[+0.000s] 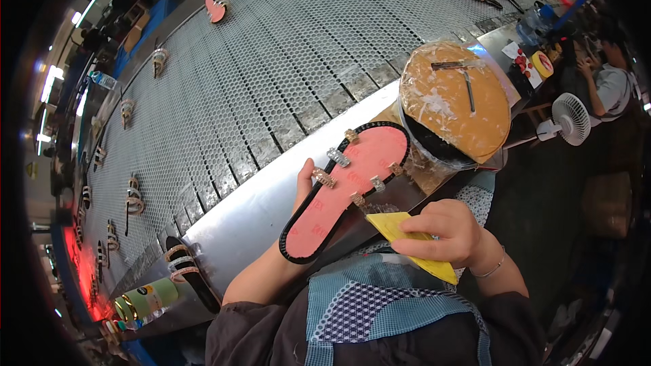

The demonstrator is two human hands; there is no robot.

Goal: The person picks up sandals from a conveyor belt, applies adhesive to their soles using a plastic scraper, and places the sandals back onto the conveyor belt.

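My left hand (303, 186) holds a sandal part (352, 177) from beneath, with the thumb at its left edge. The part has a pink face with faint print, a black rim, and short gold and silver glittery strap ends along both sides. In my right hand (447, 234) is a flat yellow tool (401, 234), pinched between fingers and thumb. Its narrow, translucent tip touches or nearly touches the strap ends on the sandal's right side; I cannot tell which. A round tub (447, 105) stands just beyond, covered by a tan, smeared disc with a dark slot.
A wide mesh conveyor belt (271, 68) stretches beyond a metal ledge (247, 213), carrying several strapped sandals (134, 200). Another sandal (190, 274) and a green roll (146, 300) lie at the lower left. At right are a white fan (571, 119) and another person (610, 85).
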